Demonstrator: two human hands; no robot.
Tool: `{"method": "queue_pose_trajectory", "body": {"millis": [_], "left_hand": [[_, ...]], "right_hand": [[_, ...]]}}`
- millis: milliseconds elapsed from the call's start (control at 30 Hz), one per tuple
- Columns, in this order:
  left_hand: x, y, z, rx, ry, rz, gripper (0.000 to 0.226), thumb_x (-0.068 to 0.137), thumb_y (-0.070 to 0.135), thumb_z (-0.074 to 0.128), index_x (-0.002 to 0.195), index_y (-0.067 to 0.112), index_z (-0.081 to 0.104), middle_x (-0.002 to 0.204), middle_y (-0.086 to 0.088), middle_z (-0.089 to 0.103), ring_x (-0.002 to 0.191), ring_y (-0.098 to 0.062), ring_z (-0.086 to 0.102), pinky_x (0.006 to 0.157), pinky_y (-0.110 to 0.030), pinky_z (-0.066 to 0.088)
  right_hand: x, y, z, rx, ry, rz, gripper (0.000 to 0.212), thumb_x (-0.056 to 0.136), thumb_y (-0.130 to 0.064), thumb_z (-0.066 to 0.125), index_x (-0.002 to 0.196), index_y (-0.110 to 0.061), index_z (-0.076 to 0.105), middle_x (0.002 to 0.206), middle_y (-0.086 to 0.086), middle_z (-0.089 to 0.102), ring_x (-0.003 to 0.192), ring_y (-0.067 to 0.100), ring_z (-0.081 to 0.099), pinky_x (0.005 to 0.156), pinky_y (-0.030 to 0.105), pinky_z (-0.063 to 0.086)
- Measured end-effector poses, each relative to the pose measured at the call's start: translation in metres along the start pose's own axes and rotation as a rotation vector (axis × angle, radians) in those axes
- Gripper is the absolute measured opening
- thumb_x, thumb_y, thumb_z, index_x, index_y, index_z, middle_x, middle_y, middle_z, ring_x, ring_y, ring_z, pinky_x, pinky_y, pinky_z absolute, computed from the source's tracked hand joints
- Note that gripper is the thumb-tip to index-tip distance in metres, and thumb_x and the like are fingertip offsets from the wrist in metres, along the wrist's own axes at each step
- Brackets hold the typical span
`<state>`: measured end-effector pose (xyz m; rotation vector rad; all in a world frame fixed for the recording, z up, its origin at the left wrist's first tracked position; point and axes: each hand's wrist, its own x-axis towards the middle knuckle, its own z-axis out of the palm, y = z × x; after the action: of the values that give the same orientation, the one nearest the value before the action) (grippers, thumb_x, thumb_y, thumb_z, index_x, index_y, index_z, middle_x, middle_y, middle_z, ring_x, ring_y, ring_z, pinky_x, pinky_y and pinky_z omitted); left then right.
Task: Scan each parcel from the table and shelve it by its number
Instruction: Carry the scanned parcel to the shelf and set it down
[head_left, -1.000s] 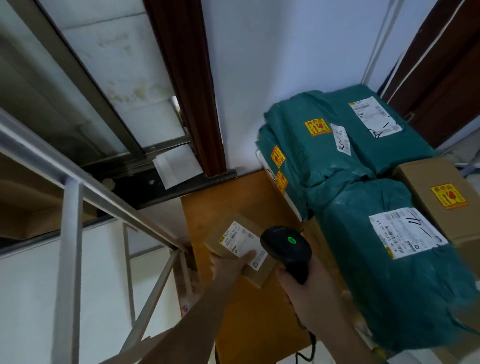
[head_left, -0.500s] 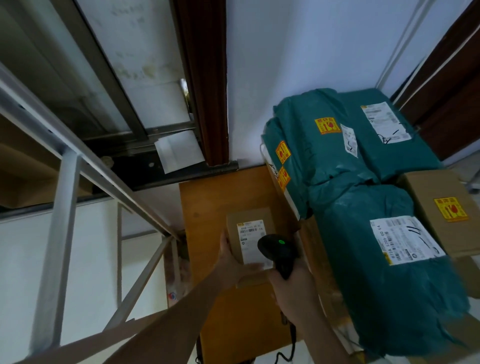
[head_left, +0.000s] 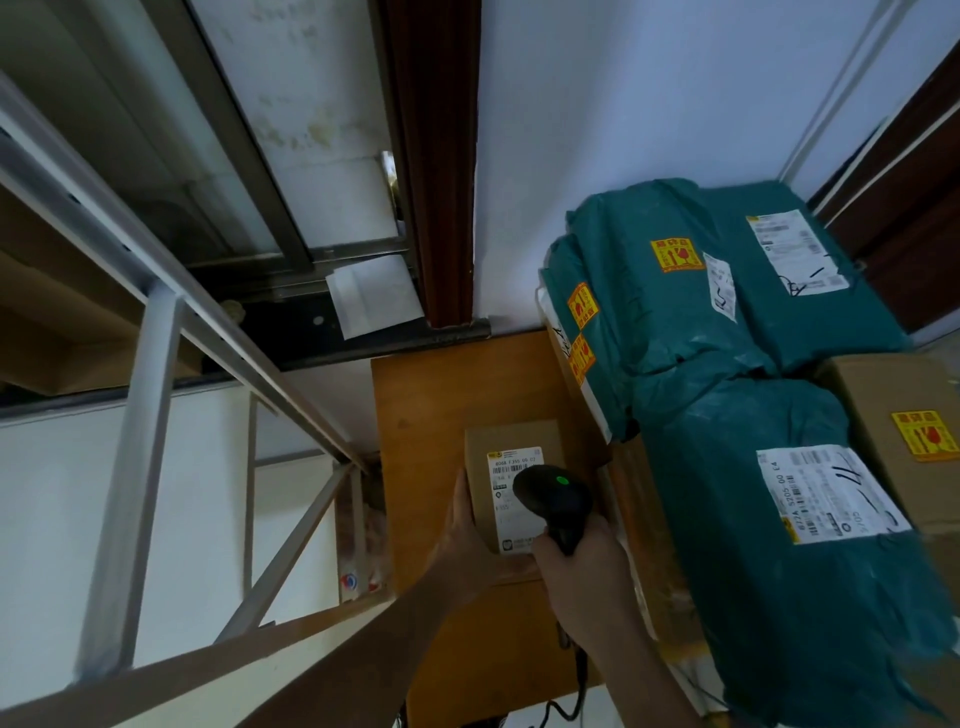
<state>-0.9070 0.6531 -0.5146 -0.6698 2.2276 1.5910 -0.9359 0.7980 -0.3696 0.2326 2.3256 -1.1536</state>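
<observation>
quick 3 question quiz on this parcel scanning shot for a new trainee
1. True or false: the right hand grips the scanner.
2. Which parcel does the left hand hold? A) small cardboard box B) green bag C) large carton
3. Fill in: the light on the scanner's top is ____.

Key: 1 true; 2 A; 3 green

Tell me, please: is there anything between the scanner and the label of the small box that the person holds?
Nothing visible. The scanner in the right hand hangs directly over the label of the small box, which the left hand holds above the wooden table.
</observation>
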Motion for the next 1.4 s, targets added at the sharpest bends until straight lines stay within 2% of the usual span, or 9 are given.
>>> {"method": "queue_pose_trajectory", "body": {"millis": [167,367,567,700,767,867,1133,1233,1400], "left_hand": [[-0.006,0.0,0.002,-0.046,0.022,0.009,0.166,0.042,0.075,0.093,0.163,0.041,-0.015,0.17,0.009,0.023,0.153,-0.018,0.032,0.116,-0.046,0.047],[-0.012,-0.013,0.011,-0.183,-0.017,-0.057,0.168,0.035,0.07,0.099,0.159,0.052,-0.012,0.157,0.016,0.039,0.146,-0.015,0.043,0.111,-0.048,0.052],[-0.019,-0.018,0.018,-0.257,-0.048,-0.106,0.169,0.034,0.066,0.099,0.161,0.046,-0.01,0.132,0.028,0.046,0.135,-0.014,0.05,0.108,-0.045,0.054],[-0.024,-0.013,0.016,-0.286,-0.048,-0.131,0.154,0.043,0.053,0.103,0.155,0.053,-0.002,0.137,0.019,0.052,0.127,-0.01,0.054,0.097,-0.036,0.06],[-0.025,-0.01,0.012,-0.299,-0.026,-0.152,0.158,0.038,0.056,0.105,0.158,0.052,0.002,0.144,0.01,0.054,0.131,-0.017,0.056,0.1,-0.046,0.06],[-0.024,-0.009,0.004,-0.281,-0.028,-0.157,0.165,0.031,0.065,0.102,0.159,0.05,0.0,0.148,0.006,0.052,0.137,-0.023,0.053,0.103,-0.054,0.057],[-0.069,0.034,-0.026,-0.213,-0.033,-0.05,0.152,0.055,0.048,0.101,0.164,0.034,-0.004,0.151,0.01,0.045,0.144,-0.023,0.046,0.111,-0.046,0.048],[-0.103,0.043,-0.039,-0.268,-0.018,-0.006,0.156,0.046,0.06,0.101,0.163,0.039,0.0,0.15,0.011,0.053,0.141,-0.021,0.051,0.116,-0.05,0.046],[-0.176,0.05,-0.037,-0.385,0.129,0.083,0.144,0.05,0.05,0.104,0.156,0.051,0.006,0.144,0.013,0.058,0.135,-0.014,0.056,0.111,-0.047,0.052]], "right_hand": [[-0.004,-0.005,0.0,0.017,-0.048,0.001,0.015,0.092,-0.013,0.064,0.103,-0.018,0.055,0.07,0.003,0.057,0.052,0.009,0.053,0.045,0.015,0.039],[-0.01,-0.009,-0.004,0.009,-0.054,-0.012,0.02,0.093,-0.012,0.063,0.111,-0.018,0.054,0.088,0.003,0.063,0.063,0.006,0.058,0.039,0.007,0.037],[-0.016,-0.002,-0.007,-0.018,-0.069,0.019,0.021,0.094,-0.014,0.062,0.113,-0.013,0.054,0.075,-0.003,0.055,0.059,0.006,0.054,0.037,0.006,0.035],[-0.025,-0.001,-0.009,-0.029,-0.039,0.035,0.015,0.093,-0.015,0.064,0.104,-0.012,0.055,0.068,0.0,0.054,0.053,0.008,0.053,0.041,0.01,0.038],[-0.032,-0.002,-0.013,-0.021,-0.033,0.044,0.015,0.091,-0.017,0.065,0.101,-0.013,0.055,0.064,0.003,0.055,0.051,0.01,0.055,0.046,0.023,0.048],[-0.046,-0.004,-0.023,0.01,-0.027,0.034,0.011,0.091,-0.012,0.063,0.097,-0.014,0.054,0.057,0.001,0.054,0.038,0.001,0.051,0.04,0.017,0.042],[-0.104,-0.024,-0.052,-0.001,0.071,-0.148,0.016,0.089,-0.011,0.065,0.098,-0.019,0.055,0.063,0.001,0.058,0.044,0.0,0.058,0.041,0.016,0.042],[-0.126,-0.029,-0.067,-0.033,0.064,-0.232,0.011,0.088,-0.016,0.065,0.092,-0.021,0.056,0.074,0.012,0.064,0.055,0.014,0.066,0.05,0.032,0.054],[-0.171,-0.025,-0.09,-0.045,-0.02,-0.434,0.009,0.091,-0.016,0.065,0.088,-0.019,0.057,0.075,0.015,0.063,0.046,0.01,0.061,0.047,0.024,0.047]]}}
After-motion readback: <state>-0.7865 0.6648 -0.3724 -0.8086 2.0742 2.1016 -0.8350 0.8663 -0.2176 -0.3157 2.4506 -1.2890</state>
